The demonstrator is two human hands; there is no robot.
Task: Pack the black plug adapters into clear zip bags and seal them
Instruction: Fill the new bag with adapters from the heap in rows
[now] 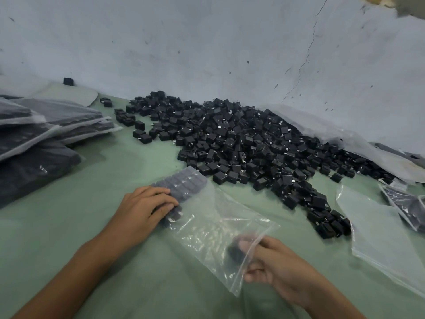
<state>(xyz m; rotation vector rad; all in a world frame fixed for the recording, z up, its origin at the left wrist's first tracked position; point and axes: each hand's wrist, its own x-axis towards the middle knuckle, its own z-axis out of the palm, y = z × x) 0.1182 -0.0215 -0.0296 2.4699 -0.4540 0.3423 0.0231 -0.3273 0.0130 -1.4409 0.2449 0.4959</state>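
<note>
**Filling a limp bag with hard little blocks**

Feeding adapters into the bag (pixel 213 217) looks like the step in hand. The bag lies flat on the green table (pixel 115 171), its closed end toward the pile and its mouth toward the person. The left hand (pixel 147 208) lies spread, fingers slack, pressing a neat row of adapters (pixel 181 184) already inside against the table through the film. The right hand (pixel 271 261) is at the mouth, fingers pinched together on one blurred adapter (pixel 236 249) that appears to be just inside the opening.

The film is thin, glossy and creased; it should crumple and slide readily, so it is best held by the mouth edge or pinned from above, as the left hand does. Each adapter is a small, stiff, matt black cube with short metal prongs on one face. Singly they are likely light and easy to pinch across two flat sides. The prongs could snag or prick the film. Packed in rows they will probably make the bag heavy and floppy, better lifted from beneath than by the zip strip.

The loose pile (pixel 248 139) spreads across the table to the wall. Filled bags (pixel 46 125) are stacked on the left, and empty bags (pixel 379 229) lie on the right.
</note>
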